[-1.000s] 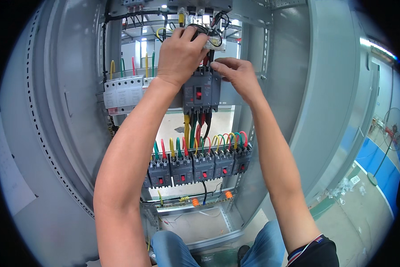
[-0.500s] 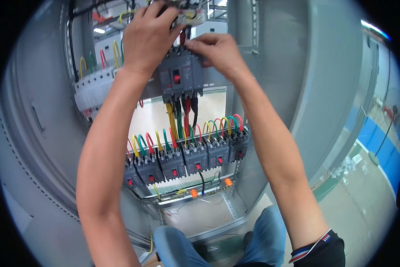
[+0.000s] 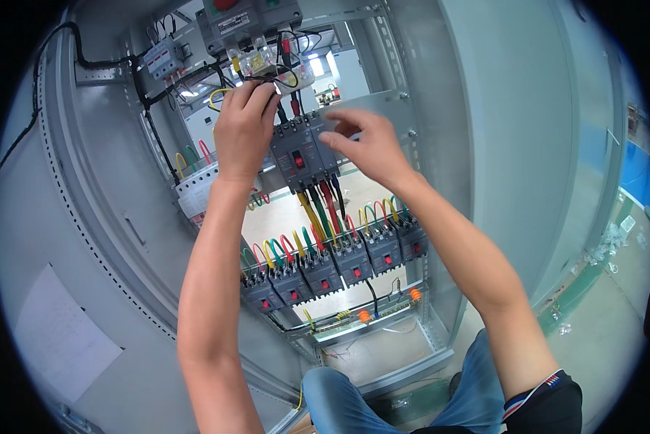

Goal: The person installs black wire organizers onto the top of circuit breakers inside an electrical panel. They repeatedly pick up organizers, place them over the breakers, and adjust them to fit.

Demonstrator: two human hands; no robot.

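Note:
A dark grey moulded-case circuit breaker (image 3: 301,153) with a red toggle is mounted mid-cabinet, with thick yellow, green, red and black cables (image 3: 323,210) running down from it. Above its upper left corner, my left hand (image 3: 244,134) has its fingers bent together among the wires. What they hold, if anything, is hidden. My right hand (image 3: 368,145) is just off the breaker's right side, thumb and fingers apart with nothing between them. A black cable with a red sleeve (image 3: 294,105) rises from the breaker's top terminals, between the hands.
A larger grey breaker (image 3: 249,22) is fixed above, with clear terminal covers (image 3: 260,59) under it. Several small breakers (image 3: 321,273) with looped coloured wires form a row below. White modular breakers (image 3: 197,189) sit left. Orange insulators (image 3: 364,316) are on the bottom rail; cabinet walls flank both sides.
My right hand has come away from the breaker's top terminals and its fingers have parted. My left hand stays by the upper wires. The view has shifted, showing more of the upper cabinet.

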